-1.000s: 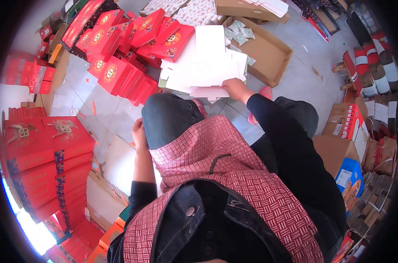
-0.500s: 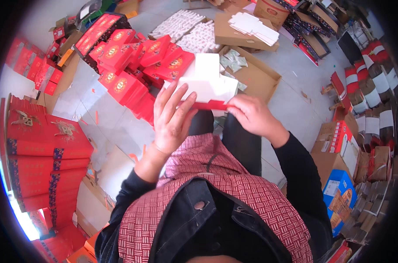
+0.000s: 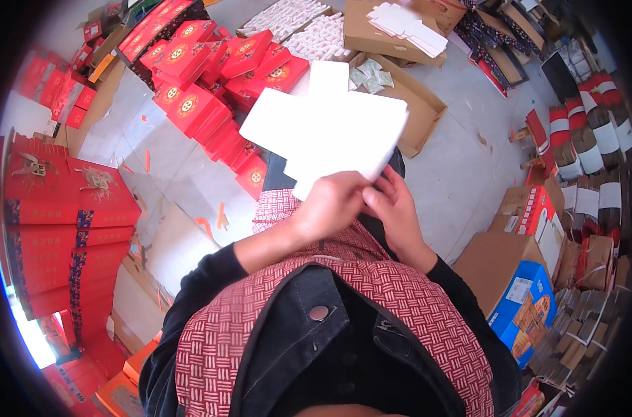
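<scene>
An unfolded carton blank (image 3: pixel 330 128), its white face up, spreads out above my lap with flaps pointing away and to the left. My left hand (image 3: pixel 331 207) is closed at the blank's near edge, its fingertips partly hidden. Close against it, my right hand (image 3: pixel 396 212) pinches the near right corner with thumb and fingers. Just beyond the blank on the left lies a heap of finished red boxes (image 3: pixel 191 104) with round gold emblems. Small pale green-white packets (image 3: pixel 373 75) lie in an open brown cardboard tray (image 3: pixel 431 111) past the blank's right side.
White flat blanks (image 3: pixel 406 29) rest on a brown carton at the far side. Small white wrapped items (image 3: pixel 319 38) fill a tray beside it. Large red boxes (image 3: pixel 66 208) are stacked at left. A blue-sided carton (image 3: pixel 531 306) and bundled cardboard (image 3: pixel 573 340) stand at right.
The blank, earlier showing a folded red edge, now lies opened out white and closer to me. Both hands have come nearer and together; my left hand went from spread fingers to a closed grip.
</scene>
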### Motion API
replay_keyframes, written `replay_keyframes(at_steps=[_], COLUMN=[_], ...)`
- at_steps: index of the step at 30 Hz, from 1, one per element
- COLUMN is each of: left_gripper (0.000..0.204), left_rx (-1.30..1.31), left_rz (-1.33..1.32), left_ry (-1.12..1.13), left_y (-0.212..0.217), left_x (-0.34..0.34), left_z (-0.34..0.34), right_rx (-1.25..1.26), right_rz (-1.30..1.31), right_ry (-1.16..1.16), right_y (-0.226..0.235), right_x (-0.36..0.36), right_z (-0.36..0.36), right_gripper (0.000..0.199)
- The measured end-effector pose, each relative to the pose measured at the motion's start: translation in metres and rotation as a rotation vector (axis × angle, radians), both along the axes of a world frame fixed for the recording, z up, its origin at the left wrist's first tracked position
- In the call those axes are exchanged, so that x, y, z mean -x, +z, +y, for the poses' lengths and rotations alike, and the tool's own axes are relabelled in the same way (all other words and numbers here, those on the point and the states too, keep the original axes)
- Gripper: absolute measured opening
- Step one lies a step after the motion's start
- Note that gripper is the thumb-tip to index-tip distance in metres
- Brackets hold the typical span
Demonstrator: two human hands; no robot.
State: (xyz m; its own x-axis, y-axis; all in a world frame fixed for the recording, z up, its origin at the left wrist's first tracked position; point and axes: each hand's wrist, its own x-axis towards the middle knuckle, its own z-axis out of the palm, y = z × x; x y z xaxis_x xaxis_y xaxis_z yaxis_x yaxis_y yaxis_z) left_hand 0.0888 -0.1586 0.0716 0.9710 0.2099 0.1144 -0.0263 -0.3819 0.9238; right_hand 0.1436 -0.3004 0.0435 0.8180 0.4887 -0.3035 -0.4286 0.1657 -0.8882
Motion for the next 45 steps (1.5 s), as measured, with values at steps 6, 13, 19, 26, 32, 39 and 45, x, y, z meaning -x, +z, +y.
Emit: replay_keyframes(at_steps=[6,13,19,26,32,39,45], left_gripper=[0.041,0.057,0.013,0.085,0.046,0.029,0.024], left_rx=[-0.265,0.0,0.701,0.587,0.145,0.244,0.465], left_rz=[-0.353,0.025,0.006,-0.194,-0.513,0.107,0.399], left_ry=[0.029,0.281,-0.331,-0.538,-0.716,-0.474,-0.309], left_y=[0.007,-0.059,-0.033,0.035,0.063,0.04,-0.032], left_x=[0.023,0.044,-0.009,-0.007,0.005,0.011,0.009], left_z=[0.067,0.175,0.148,0.076,0.064,0.065,0.046], right_rx=[0.264,0.229,0.409,0.618,0.677,0.624,0.4], right_rz=[-0.127,0.028,-0.073,-0.254,-0.34,-0.384,-0.53], right_ry=[0.011,0.262,0.537,0.855,1.057,0.903,0.934], right_y=[-0.052,-0.063,-0.061,0.004,-0.038,-0.005,0.047], right_x=[-0.096,-0.151,-0.183,-0.167,-0.141,-0.123,-0.084], right_z=[-0.038,-0.074,-0.058,-0.027,-0.031,-0.032,-0.035], right_gripper=[0.028,0.036,0.036,0.033,0.028,0.028,0.04])
